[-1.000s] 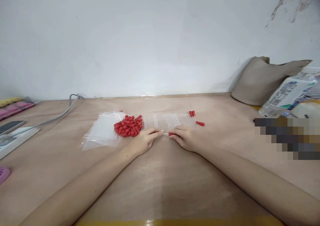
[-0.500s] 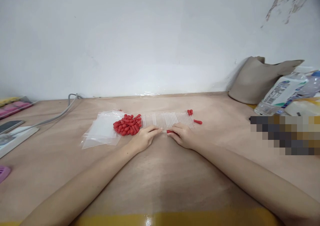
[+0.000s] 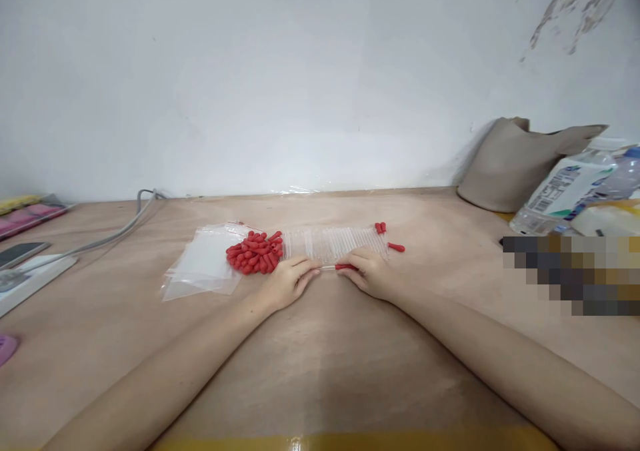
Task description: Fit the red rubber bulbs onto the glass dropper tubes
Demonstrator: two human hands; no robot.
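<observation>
My left hand (image 3: pixel 293 281) is closed on a thin clear glass dropper tube (image 3: pixel 328 268), which lies crosswise between my two hands. A red rubber bulb (image 3: pixel 343 266) sits at the tube's right end, pinched in the fingers of my right hand (image 3: pixel 367 271). Just beyond my hands lies a row of clear dropper tubes (image 3: pixel 325 243), side by side. Left of that row is a heap of red rubber bulbs (image 3: pixel 254 252), close to my left hand. Two upright-pointing red bulbs (image 3: pixel 381 228) and one single red bulb (image 3: pixel 397 247) lie at the row's right end.
Clear plastic bags (image 3: pixel 203 261) are spread left of the heap. Farther left are a power strip (image 3: pixel 40 279) with a grey cable (image 3: pixel 117 231) and a phone (image 3: pixel 21 254). A beige bag-like container (image 3: pixel 495 168) and a plastic bottle (image 3: pixel 560 188) stand at the right against the wall.
The view has tilted slightly, so everything sits a little lower. Both hands keep hold of the tube and bulb, with little visible movement of their own.
</observation>
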